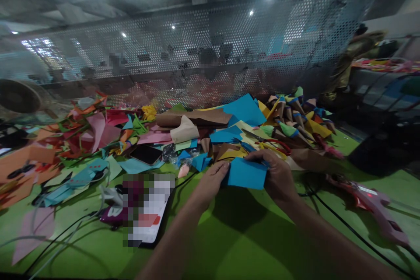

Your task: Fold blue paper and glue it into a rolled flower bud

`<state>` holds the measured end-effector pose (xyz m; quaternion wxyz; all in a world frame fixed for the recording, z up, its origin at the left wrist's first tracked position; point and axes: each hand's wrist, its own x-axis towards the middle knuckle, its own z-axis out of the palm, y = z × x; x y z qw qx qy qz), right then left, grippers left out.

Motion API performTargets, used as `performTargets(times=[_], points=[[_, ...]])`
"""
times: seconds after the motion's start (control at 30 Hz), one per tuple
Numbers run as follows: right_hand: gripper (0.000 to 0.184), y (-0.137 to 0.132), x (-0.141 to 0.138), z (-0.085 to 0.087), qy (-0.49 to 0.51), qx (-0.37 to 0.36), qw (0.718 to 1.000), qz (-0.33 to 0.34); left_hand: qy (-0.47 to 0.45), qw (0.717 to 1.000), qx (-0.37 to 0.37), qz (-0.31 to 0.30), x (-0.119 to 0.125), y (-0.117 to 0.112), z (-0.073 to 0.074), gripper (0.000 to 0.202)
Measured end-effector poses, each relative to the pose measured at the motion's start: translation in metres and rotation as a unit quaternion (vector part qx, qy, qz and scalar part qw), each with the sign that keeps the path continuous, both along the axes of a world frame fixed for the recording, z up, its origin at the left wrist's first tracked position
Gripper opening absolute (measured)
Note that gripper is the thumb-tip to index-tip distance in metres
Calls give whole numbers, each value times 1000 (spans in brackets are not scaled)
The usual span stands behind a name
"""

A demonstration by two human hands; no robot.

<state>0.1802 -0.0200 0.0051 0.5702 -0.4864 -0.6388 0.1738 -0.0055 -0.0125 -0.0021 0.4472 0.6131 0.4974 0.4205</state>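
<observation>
Two bare hands are seen, the left hand and the right hand, with some fingers partly hidden. The left forearm and the right forearm are left uncovered as far as they are shown. Each is narrowed toward the wrist and broadened below; finer detail is blurred.

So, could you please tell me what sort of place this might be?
Probably a craft workshop: coloured scraps are heaped on the green table, a blue sheet is being held, and what looks like a glue gun lies nearby.
</observation>
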Motion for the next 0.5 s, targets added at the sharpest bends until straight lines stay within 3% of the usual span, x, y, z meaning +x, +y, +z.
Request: performTargets(times=[0.23,0.37,0.5], points=[[20,1,1,-2,-12,10,998,61,-66,996,-49,-46,0,-1,1,30],[19,5,2,-10,-35,40,996,64,-115,986,-51,-108,1,-1,3,35],[18,6,3,-15,-49,77,993,74,-167,975,-63,-129,1,-2,0,36]])
